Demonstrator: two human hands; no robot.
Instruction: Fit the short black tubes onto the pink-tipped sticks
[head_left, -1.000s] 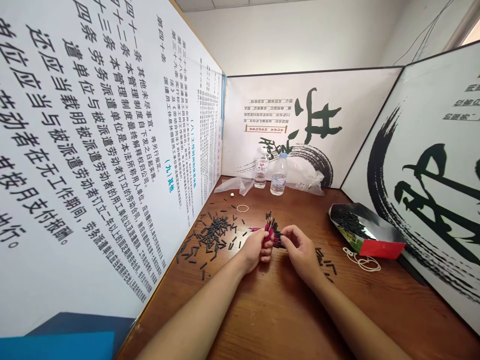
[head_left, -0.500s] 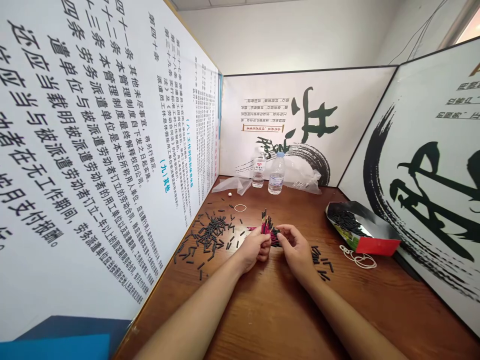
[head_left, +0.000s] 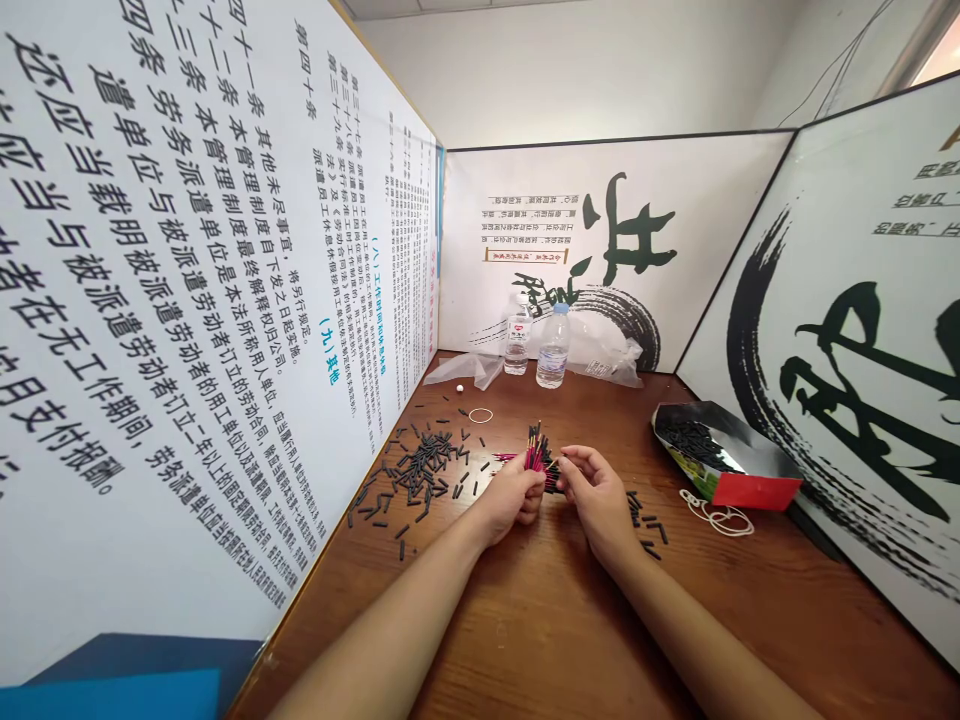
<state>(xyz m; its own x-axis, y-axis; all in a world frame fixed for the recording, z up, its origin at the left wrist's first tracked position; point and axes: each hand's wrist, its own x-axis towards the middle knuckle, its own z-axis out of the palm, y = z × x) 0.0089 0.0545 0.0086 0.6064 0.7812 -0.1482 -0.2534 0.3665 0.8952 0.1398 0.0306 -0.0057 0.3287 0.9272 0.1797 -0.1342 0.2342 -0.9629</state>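
Note:
My left hand [head_left: 517, 495] is closed around an upright bundle of thin pink sticks [head_left: 535, 455]. Some of their upper ends are black, others gold. Close on its right, my right hand [head_left: 596, 490] pinches what looks like one thin gold-tipped stick [head_left: 553, 463] between thumb and fingers; most of it is hidden. More pink sticks [head_left: 504, 457] lie on the table behind my hands, partly covered. To the left spreads a heap of small black tubes [head_left: 424, 465]. A smaller group of black tubes [head_left: 652, 530] lies beside my right wrist.
An open box [head_left: 754, 490] of black tubes stands at the right, with white cord [head_left: 716, 515] before it. Two plastic bottles [head_left: 553, 350] and clear plastic bags [head_left: 611, 360] are at the back. A white ring [head_left: 481, 416] lies beyond the heap. Printed panels [head_left: 525, 220] enclose the table.
My right hand has shifted slightly, its fingers now pinching by the bundle with a gold tip showing there. The left hand and bundle have moved a little to the right.

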